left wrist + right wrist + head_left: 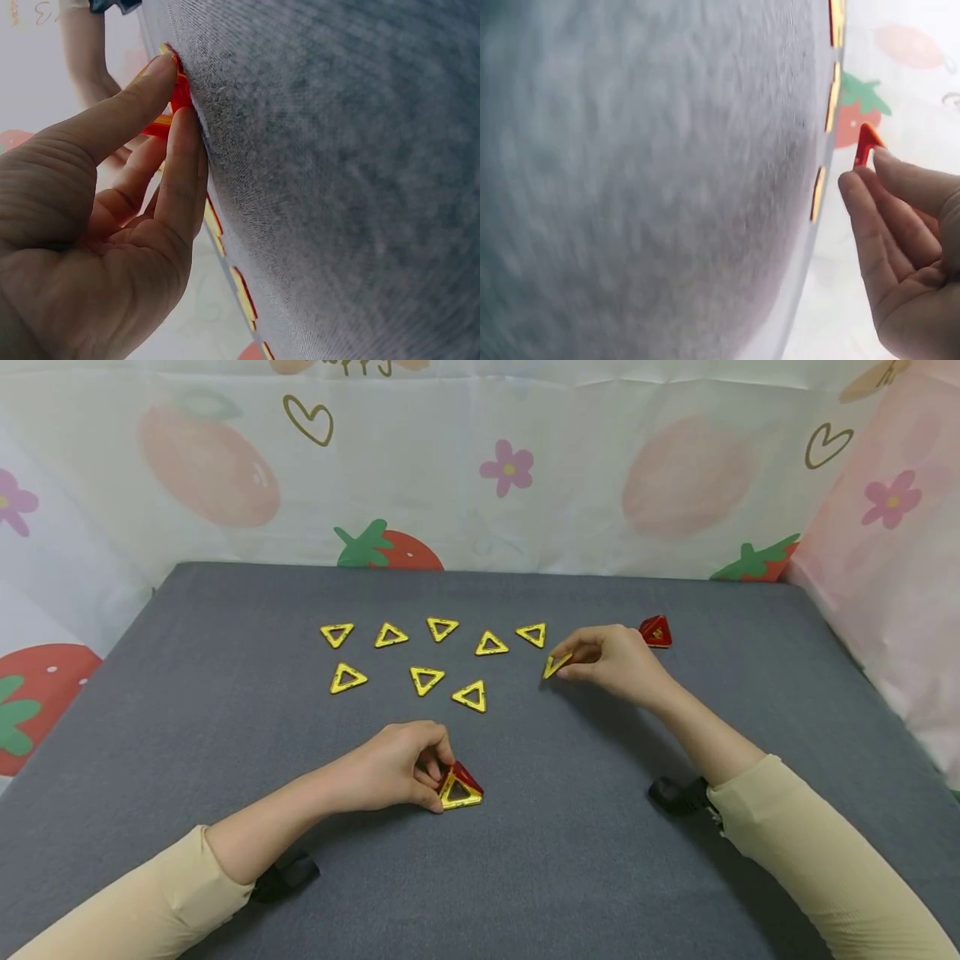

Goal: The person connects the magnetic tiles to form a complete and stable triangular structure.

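Observation:
My left hand (pixel 397 768) grips the side of a small red and yellow pyramid (pixel 461 787) of triangular tiles, which stands on the cloth near the middle front. In the left wrist view its thumb and fingers pinch the pyramid's red edge (pixel 181 96). Raised a little off the cloth, a yellow triangular tile (pixel 556 666) is pinched between the thumb and fingers of my right hand (pixel 618 664). Seen from the right wrist, that triangular tile shows a red edge (pixel 864 146). The nearest loose tile to the right hand is a yellow triangle (pixel 542 628).
More yellow triangles lie flat in two loose rows, among them one triangle (pixel 348 688) at the left and another (pixel 478 706) nearer the left hand. A red pyramid (pixel 656 632) stands behind the right hand. Grey cloth (pixel 570 860) covers the table, and a printed curtain (pixel 577 468) hangs behind.

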The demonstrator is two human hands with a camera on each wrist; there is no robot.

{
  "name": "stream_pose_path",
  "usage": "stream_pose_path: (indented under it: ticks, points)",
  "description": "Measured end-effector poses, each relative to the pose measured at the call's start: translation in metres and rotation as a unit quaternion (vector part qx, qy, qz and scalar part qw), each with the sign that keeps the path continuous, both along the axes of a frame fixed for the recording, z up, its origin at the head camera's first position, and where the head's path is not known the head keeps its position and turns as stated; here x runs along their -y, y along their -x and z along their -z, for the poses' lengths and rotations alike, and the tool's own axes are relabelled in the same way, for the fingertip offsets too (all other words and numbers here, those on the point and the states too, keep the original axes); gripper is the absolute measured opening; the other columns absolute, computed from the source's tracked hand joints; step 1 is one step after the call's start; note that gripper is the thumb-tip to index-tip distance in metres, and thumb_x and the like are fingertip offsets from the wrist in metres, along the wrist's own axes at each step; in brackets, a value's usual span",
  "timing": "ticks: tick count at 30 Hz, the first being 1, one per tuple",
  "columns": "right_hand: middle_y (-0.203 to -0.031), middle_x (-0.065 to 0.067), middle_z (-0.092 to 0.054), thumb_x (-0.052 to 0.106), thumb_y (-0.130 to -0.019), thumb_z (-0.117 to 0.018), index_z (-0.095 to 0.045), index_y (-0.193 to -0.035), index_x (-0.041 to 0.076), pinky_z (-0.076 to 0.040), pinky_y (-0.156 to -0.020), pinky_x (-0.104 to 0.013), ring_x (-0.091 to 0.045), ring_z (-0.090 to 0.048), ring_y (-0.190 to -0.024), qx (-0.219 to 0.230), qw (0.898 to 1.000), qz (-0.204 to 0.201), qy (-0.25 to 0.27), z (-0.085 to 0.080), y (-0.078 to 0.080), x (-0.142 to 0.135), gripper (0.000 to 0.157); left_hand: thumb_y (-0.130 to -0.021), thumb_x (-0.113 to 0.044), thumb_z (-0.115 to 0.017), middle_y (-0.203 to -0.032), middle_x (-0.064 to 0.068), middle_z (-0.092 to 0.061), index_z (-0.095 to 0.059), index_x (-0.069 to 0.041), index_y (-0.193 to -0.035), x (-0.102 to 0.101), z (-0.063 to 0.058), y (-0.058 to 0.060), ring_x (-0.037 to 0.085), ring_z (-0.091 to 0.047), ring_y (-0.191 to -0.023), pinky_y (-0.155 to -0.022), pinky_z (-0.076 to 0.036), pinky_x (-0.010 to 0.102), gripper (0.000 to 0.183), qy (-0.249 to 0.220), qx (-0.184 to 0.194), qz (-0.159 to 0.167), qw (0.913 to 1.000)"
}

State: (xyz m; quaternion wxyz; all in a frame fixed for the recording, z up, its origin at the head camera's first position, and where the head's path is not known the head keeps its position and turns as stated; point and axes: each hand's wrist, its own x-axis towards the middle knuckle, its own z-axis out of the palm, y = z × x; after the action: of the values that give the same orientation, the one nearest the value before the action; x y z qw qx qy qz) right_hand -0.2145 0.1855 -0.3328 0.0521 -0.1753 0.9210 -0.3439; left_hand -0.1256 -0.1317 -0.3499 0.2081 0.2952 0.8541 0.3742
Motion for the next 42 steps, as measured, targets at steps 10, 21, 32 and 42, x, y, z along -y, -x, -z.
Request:
stream_pose_path:
  ticks: [10, 21, 32, 42]
  points:
    - [-0.102, 0.002, -0.073, 0.021, -0.088, -0.074, -0.078, -0.101, 0.024, -0.051, -0.072, -0.029, -0.012, -0.064, -0.087, -0.064, 0.996, -0.068, 0.006, -0.006, -0.023, 0.024, 0.013, -0.07, -0.004, -0.087, -0.093, 0.005, -0.065, -0.061, -0.007, -0.097, -0.002, 0.0, -0.001, 0.006, -0.062, -0.079, -0.068, -0.055, 0.016, 0.038, 0.002, -0.003, -0.003, 1.0]
    - [-0.101, 0.002, -0.075, 0.013, -0.09, -0.071, -0.076, -0.106, 0.014, -0.055, -0.07, -0.025, -0.007, -0.068, -0.087, -0.12, 0.977, -0.168, 0.047, -0.007, -0.049, 0.049, 0.017, -0.071, -0.004, -0.087, -0.093, 0.005, -0.065, -0.061, -0.007, -0.096, -0.002, -0.001, -0.002, 0.006, -0.062, -0.078, -0.068, -0.054, 0.016, 0.037, 0.013, -0.005, -0.005, 0.9999]
    - [-0.087, 0.005, -0.075, 0.016, -0.084, -0.079, -0.069, -0.096, 0.016, -0.056, -0.067, -0.023, -0.001, -0.067, -0.079, -0.091, 0.968, -0.22, 0.073, -0.006, -0.078, 0.072, 0.016, -0.072, -0.004, -0.087, -0.093, 0.005, -0.065, -0.061, -0.007, -0.096, -0.002, -0.003, -0.004, 0.005, -0.063, -0.077, -0.068, -0.054, 0.016, 0.036, 0.02, -0.012, -0.005, 0.9997]
    - [-0.086, 0.003, -0.075, 0.015, -0.086, -0.076, -0.07, -0.095, 0.014, -0.057, -0.072, -0.016, 0.001, -0.067, -0.078, -0.062, 0.959, -0.267, 0.068, -0.001, -0.09, 0.086, 0.011, -0.071, -0.005, -0.087, -0.092, 0.005, -0.065, -0.061, -0.008, -0.097, -0.004, -0.003, -0.003, 0.004, -0.062, -0.075, -0.067, -0.054, 0.016, 0.038, 0.032, -0.023, -0.004, 0.9992]
